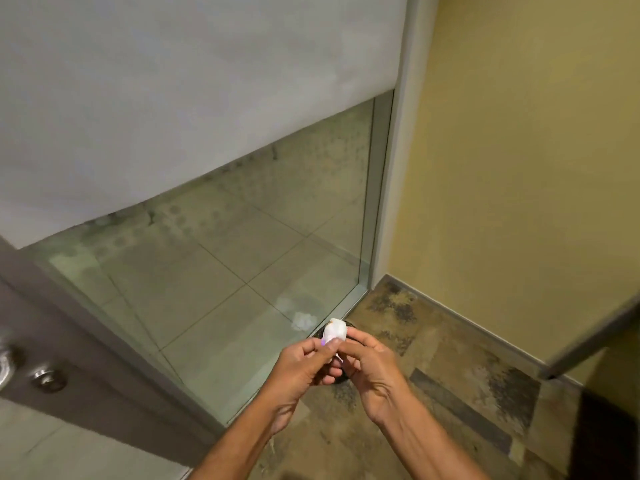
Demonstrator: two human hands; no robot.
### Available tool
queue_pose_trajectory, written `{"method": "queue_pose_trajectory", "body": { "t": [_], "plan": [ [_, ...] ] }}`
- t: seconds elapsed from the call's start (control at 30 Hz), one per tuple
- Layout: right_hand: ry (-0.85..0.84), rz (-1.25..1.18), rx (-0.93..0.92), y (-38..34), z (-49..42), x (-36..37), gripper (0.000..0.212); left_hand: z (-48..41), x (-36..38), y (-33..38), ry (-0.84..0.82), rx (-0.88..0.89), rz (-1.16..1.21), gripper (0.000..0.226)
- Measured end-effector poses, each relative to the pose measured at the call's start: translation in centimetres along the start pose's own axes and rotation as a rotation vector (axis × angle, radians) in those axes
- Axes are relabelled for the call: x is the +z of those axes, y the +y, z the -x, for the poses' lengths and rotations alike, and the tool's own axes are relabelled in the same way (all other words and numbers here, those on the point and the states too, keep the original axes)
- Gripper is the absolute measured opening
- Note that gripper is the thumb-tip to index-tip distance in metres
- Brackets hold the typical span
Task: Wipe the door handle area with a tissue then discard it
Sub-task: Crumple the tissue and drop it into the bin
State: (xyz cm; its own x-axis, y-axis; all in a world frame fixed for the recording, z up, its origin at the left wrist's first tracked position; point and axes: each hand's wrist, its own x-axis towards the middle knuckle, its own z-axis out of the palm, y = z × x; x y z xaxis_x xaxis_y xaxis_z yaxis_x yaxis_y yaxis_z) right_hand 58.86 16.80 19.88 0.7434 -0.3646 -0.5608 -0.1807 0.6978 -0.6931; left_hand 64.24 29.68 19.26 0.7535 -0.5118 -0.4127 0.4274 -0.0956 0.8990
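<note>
A crumpled white tissue [335,330] is pinched between the fingertips of both hands, low in the middle of the head view. My left hand [304,363] and my right hand [372,367] meet around it, thumbs close together. Under the hands sits a small dark round object [341,375], mostly hidden; I cannot tell what it is. The metal door handle [2,367] shows at the far left edge on the door's grey band, with a round metal lock [46,375] beside it. Both are well left of the hands.
A glass door panel [225,271] with frosted film on its upper part fills the left and centre. Its metal frame [379,202] meets a yellow wall [519,168] in the corner. Brown patterned floor tiles [450,393] lie below. A dark edge juts in at right [595,336].
</note>
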Motion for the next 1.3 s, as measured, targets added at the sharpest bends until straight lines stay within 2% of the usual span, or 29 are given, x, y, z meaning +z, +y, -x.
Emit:
{"method": "queue_pose_trajectory", "body": {
  "t": [0.17, 0.27, 0.4, 0.83, 0.93, 1.1, 1.17, 1.3],
  "plan": [
    [0.134, -0.085, 0.076, 2.0, -3.6, 0.7, 0.045, -4.9, -2.5, -1.7, 0.025, 0.026, -0.074, 0.045],
    [0.201, -0.125, 0.12, 3.2, -6.2, 0.5, 0.048, -7.8, -3.7, -2.8, 0.004, -0.005, -0.125, 0.037],
    [0.265, -0.175, 0.171, 4.5, -9.9, 0.1, 0.049, -11.7, -4.5, -4.8, -0.049, -0.069, -0.136, 0.039],
    [0.32, -0.133, 0.238, 7.8, -23.3, -4.5, 0.049, -23.8, -6.1, -11.0, -0.204, -0.267, -0.142, 0.017],
    [0.355, -0.135, 0.226, 9.2, -26.8, -5.8, 0.044, -27.0, -6.6, -13.6, -0.174, -0.304, -0.134, 0.01],
    [0.404, -0.15, 0.229, 12.3, -32.6, -8.0, 0.036, -32.2, -7.5, -18.7, -0.066, -0.365, -0.07, 0.02],
    [0.412, -0.164, 0.229, 13.6, -35.1, -8.9, 0.036, -34.1, -7.6, -20.6, -0.026, -0.373, -0.055, 0.015],
    [0.449, -0.183, 0.22, 16.1, -40.1, -10.7, 0.039, -37.5, -8.2, -24.3, 0.09, -0.362, -0.056, 0.02]
  ]
}}
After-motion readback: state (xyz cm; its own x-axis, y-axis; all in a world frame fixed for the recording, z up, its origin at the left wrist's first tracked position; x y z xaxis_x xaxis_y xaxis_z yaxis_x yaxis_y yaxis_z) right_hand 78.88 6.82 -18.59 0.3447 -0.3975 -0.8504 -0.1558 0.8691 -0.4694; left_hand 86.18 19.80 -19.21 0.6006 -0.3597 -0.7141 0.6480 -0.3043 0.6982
